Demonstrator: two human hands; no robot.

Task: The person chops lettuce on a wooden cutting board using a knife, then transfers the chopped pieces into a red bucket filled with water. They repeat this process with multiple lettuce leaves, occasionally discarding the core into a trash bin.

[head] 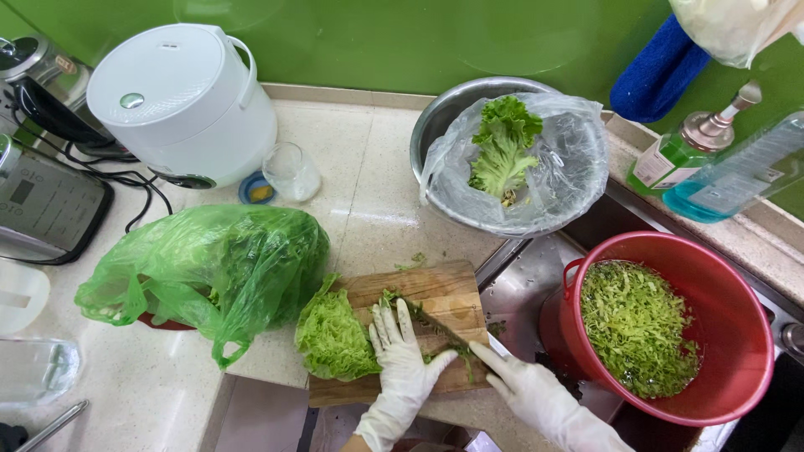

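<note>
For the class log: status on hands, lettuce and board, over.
Left hand flat on lettuce. Right hand grips knife. Cutting board overhangs sink edge.

Wood cutting board (435, 293) matt; metal bowl (435, 117) & plastic bucket (737, 335) glossy.

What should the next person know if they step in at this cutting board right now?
Left hand: gloved, flat on the lettuce on the wooden cutting board.
Right hand: gloved, gripping the knife, blade across the board.
Done: shredded lettuce fills the red bucket in the sink.
Left: the pile on the board is uncut; one more lettuce head sits in the bagged metal bowl, more greens in the green bag.
</note>
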